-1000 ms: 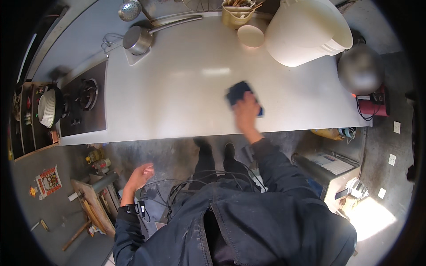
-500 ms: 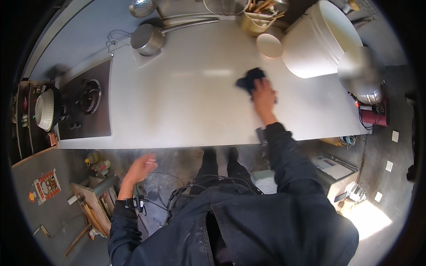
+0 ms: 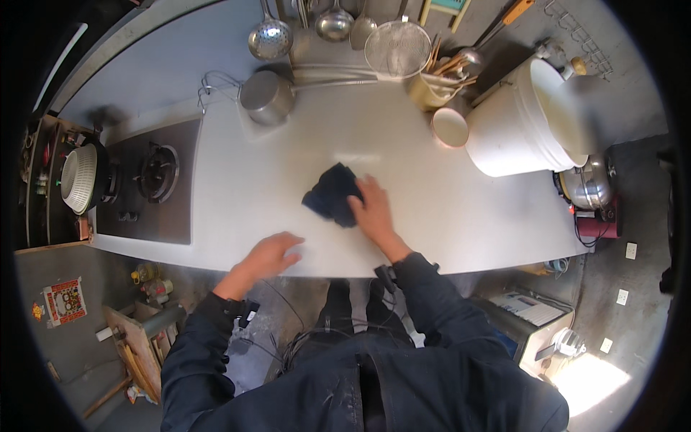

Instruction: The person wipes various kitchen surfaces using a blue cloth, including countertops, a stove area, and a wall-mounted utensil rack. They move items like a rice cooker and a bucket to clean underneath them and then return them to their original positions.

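A dark blue cloth (image 3: 334,196) lies bunched on the white countertop (image 3: 252,180), around its middle. My right hand (image 3: 376,214) is at the cloth's right edge, thumb and fingers holding that side against the surface. My left hand (image 3: 270,257) hovers at the counter's front edge, left of the cloth and apart from it. Its fingers are loosely bent, with the thumb spread away and nothing in them.
A gas stove (image 3: 151,183) is set in the counter's left end. A saucepan (image 3: 266,99) stands at the back left. Toward the back right are a small bowl (image 3: 450,128), a utensil holder (image 3: 430,92) and a big white bucket (image 3: 504,133). Ladles (image 3: 335,25) and a strainer (image 3: 398,50) hang behind.
My right hand has brought the cloth left and nearer to me. My left hand has risen from below the front edge toward the counter. The view has tilted up, showing more wall.
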The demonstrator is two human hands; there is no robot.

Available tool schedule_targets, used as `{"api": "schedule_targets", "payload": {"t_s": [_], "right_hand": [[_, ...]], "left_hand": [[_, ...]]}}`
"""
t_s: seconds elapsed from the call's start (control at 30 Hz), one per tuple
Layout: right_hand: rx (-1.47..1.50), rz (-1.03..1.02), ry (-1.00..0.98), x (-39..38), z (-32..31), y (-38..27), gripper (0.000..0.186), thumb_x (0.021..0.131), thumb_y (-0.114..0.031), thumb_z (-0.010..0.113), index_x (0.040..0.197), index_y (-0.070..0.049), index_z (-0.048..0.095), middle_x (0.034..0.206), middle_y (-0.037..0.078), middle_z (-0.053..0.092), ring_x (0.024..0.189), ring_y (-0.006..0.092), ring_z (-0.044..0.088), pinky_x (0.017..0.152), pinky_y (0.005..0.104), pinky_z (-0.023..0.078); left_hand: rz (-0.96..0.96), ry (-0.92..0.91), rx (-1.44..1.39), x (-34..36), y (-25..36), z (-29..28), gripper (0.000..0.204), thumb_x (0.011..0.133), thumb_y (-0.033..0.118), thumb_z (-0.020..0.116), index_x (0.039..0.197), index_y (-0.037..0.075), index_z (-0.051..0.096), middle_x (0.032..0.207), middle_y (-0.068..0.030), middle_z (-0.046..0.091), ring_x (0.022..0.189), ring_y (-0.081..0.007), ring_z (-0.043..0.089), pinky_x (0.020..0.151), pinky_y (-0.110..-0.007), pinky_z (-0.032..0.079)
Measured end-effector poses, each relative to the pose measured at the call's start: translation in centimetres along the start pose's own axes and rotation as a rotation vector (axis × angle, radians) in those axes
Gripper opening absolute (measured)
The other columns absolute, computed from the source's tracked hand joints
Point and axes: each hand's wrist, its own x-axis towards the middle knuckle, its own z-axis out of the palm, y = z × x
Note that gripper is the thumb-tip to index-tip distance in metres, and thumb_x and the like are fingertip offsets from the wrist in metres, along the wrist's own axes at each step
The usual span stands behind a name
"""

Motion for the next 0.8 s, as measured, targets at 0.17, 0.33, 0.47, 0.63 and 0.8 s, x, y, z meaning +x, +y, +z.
{"api": "schedule_targets", "payload": {"t_s": [0.17, 0.33, 0.47, 0.63, 0.8], "right_hand": [[-0.549, 0.410, 0.251, -4.2, -8.1, 17.7, 0.071, 0.110, -0.046, 0.059, 0.169, -0.009, 0.043, 0.174, 0.027, 0.037, 0.162, 0.0420, 0.034, 0.128, 0.0633, 0.027], [-0.545, 0.728, 0.273, -5.4, -11.4, 19.2, 0.070, 0.111, -0.042, 0.060, 0.170, -0.009, 0.040, 0.181, 0.024, 0.024, 0.168, 0.0408, 0.020, 0.132, 0.0664, 0.018], [-0.565, 0.783, 0.270, -5.2, -10.8, 18.3, 0.069, 0.113, -0.042, 0.056, 0.172, -0.010, 0.037, 0.183, 0.019, 0.022, 0.170, 0.0371, 0.016, 0.134, 0.0641, 0.014], [-0.568, 0.813, 0.257, -4.9, -11.0, 17.2, 0.069, 0.113, -0.041, 0.055, 0.172, -0.010, 0.036, 0.183, 0.018, 0.022, 0.170, 0.0355, 0.016, 0.135, 0.0612, 0.012], [-0.577, 0.803, 0.259, -4.8, -10.9, 17.1, 0.069, 0.113, -0.040, 0.056, 0.172, -0.010, 0.036, 0.182, 0.018, 0.023, 0.170, 0.0352, 0.016, 0.135, 0.0609, 0.012]], "left_hand": [[0.426, 0.104, 0.371, 10.5, 0.0, 5.0, 0.073, 0.090, 0.023, 0.081, 0.157, 0.008, 0.056, 0.165, -0.0223, 0.050, 0.153, -0.0435, 0.046, 0.125, -0.055, 0.039], [0.368, 0.101, 0.501, 14.5, 2.6, 5.9, 0.080, 0.093, 0.032, 0.079, 0.165, 0.013, 0.049, 0.175, -0.0212, 0.039, 0.159, -0.0416, 0.040, 0.129, -0.059, 0.032], [0.210, 0.243, 0.583, 18.1, 2.8, 5.5, 0.077, 0.097, 0.035, 0.075, 0.165, 0.013, 0.048, 0.175, -0.0230, 0.037, 0.158, -0.0416, 0.041, 0.128, -0.060, 0.034], [-0.049, 0.430, 0.628, 27.8, -0.5, 1.6, 0.075, 0.103, 0.037, 0.067, 0.168, 0.010, 0.042, 0.175, -0.0280, 0.033, 0.159, -0.0452, 0.039, 0.127, -0.062, 0.035], [-0.181, 0.567, 0.616, 36.6, -5.6, -4.9, 0.073, 0.107, 0.039, 0.065, 0.169, 0.008, 0.041, 0.173, -0.0317, 0.033, 0.156, -0.0510, 0.040, 0.124, -0.063, 0.038]]}}
